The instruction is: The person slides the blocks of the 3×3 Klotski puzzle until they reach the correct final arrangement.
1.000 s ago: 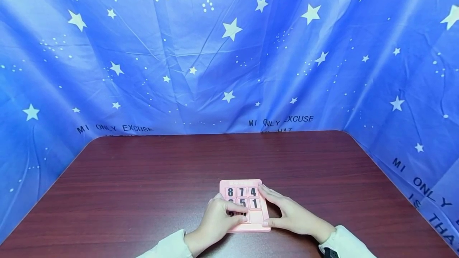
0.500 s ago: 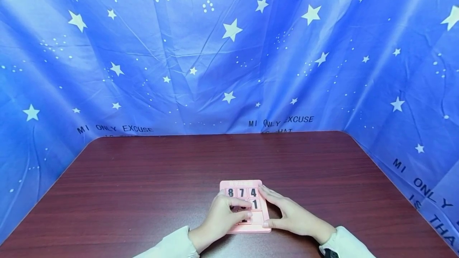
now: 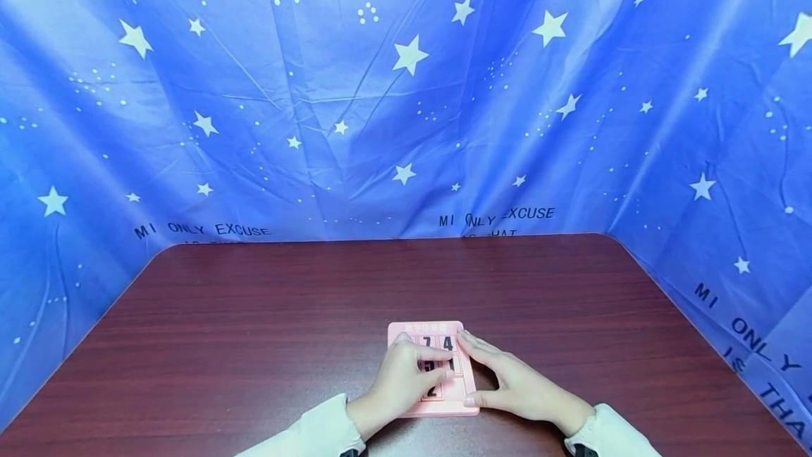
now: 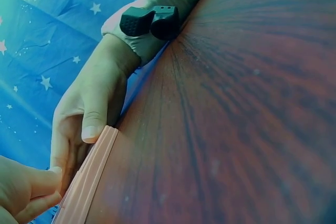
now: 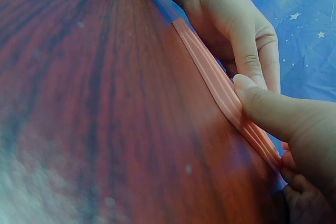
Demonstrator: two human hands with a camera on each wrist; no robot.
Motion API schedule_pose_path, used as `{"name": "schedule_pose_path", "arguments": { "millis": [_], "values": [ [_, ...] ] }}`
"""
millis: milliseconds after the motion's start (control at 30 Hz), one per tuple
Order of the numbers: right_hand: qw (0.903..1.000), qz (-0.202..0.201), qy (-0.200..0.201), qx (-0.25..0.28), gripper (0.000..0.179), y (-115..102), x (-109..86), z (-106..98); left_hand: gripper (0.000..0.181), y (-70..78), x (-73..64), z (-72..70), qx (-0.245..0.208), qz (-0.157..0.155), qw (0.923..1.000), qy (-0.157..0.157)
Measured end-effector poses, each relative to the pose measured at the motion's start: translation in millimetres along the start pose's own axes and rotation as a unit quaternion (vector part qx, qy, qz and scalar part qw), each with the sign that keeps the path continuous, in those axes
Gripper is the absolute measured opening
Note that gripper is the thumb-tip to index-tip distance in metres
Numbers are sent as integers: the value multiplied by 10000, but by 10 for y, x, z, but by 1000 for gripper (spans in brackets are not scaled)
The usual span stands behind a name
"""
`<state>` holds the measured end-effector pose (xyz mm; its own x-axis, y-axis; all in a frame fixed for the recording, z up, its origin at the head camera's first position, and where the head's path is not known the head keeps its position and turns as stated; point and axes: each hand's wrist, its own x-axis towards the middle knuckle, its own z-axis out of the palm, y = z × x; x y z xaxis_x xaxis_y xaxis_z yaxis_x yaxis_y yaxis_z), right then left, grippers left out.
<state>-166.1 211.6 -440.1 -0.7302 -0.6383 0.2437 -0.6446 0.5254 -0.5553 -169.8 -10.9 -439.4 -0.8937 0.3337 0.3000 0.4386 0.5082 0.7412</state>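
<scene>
Along the far side, a blue starry curtain [image 3: 342, 55] is hanging in creases behind a dark red table [image 3: 254, 316]. Two pale sleeves [image 3: 317, 432] are reaching in from the near side. Close to the person, around the middle of the table's width, a pink board [image 3: 455, 392] is lying flat. Its long axis is running away from the person, the far end leaning slightly to the person's left. The end with pale lettering is pointing toward the curtain, and the numerals are facing the person upright.

The right hand [image 3: 504, 383] is resting against the board's right side, spread, its thumb touching near the close corner and its fingers reaching the far one. The left hand [image 3: 401, 376] is crossing the board's left half, thumb and forefinger nearly meeting at the 1 tile [image 3: 451, 365]; whether they are pinching it, I cannot tell. The 4 tile [image 3: 447, 343] is showing just beyond.

Compared with half a second ago, the left hand is sitting farther forward and rightward, now covering the 8 and leaving the 2 tile [image 3: 433, 393] showing more. The board is keeping its heading.
</scene>
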Motion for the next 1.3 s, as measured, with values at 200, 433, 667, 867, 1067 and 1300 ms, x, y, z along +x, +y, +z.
{"name": "schedule_pose_path", "arguments": {
  "millis": [200,433,667,867,1067,1300],
  "values": [
    [10000,22,6,23,79,11,5,7,22,9,-8,-11,97,-7,10000,-16],
    [10000,29,7,16,79,3,8,8,22,5,-25,-5,276,61,9996,7],
    [10000,67,-12,23,78,7,6,9,23,23,-44,-16,375,67,9993,-63],
    [10000,-60,25,30,77,22,0,14,22,34,-73,-8,399,209,9990,-85],
    [10000,38,1,22,79,25,5,9,23,38,-78,3,394,318,9987,46],
    [9999,145,-68,19,79,20,3,12,25,29,-76,17,549,267,9980,141]
  ]
}}
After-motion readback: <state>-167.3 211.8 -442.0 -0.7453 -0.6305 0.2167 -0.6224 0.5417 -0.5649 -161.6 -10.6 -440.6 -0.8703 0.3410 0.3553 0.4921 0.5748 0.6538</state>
